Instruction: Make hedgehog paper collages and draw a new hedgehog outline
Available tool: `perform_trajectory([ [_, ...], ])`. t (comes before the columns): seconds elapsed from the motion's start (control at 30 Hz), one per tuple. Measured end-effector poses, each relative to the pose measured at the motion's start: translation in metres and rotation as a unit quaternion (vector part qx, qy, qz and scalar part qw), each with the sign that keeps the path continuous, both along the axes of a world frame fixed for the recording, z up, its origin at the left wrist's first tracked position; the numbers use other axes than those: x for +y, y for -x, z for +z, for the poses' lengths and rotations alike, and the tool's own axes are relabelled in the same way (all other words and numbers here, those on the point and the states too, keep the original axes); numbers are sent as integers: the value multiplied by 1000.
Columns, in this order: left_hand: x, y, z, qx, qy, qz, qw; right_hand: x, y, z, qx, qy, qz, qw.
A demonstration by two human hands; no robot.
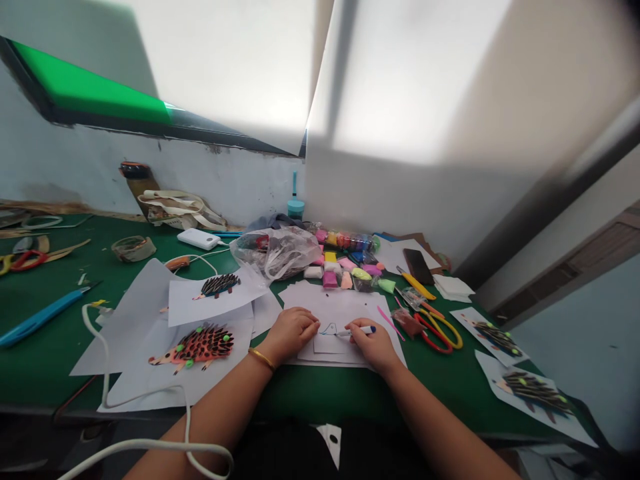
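Observation:
My right hand [373, 341] is closed around a white marker pen [357, 331] with a dark blue end. The pen's tip is at a small white sheet [333, 345], beside a thin drawn outline that looks like an animal's head. Lying on the left edge of this sheet, my left hand [295, 332] has its fingers stretched out, and a gold bangle [262, 359] circles that wrist. Beneath the small sheet is a stack of larger white paper [310, 300]. To the left lie papers bearing a pink hedgehog picture [200, 348] and a darker hedgehog picture [220, 285].
Behind the paper are packets of coloured clay [330, 279] and a clear plastic bag [277, 253]. Scissors [440, 332], a yellow cutter [417, 283] and a phone [418, 265] lie right. A blue cutter [45, 317] and a white cable [105, 360] are left.

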State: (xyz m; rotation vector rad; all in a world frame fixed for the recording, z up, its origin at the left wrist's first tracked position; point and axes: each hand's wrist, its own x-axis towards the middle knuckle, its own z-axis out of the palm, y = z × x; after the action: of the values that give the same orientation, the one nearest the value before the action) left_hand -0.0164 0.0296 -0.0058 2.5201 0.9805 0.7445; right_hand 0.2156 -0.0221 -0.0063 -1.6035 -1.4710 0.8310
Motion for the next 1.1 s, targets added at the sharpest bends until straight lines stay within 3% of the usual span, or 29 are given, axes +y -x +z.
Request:
perform_trajectory([
  [1.1, 1, 0, -1, 6, -8, 1, 1000, -2, -2, 2, -6, 9, -12, 1000],
])
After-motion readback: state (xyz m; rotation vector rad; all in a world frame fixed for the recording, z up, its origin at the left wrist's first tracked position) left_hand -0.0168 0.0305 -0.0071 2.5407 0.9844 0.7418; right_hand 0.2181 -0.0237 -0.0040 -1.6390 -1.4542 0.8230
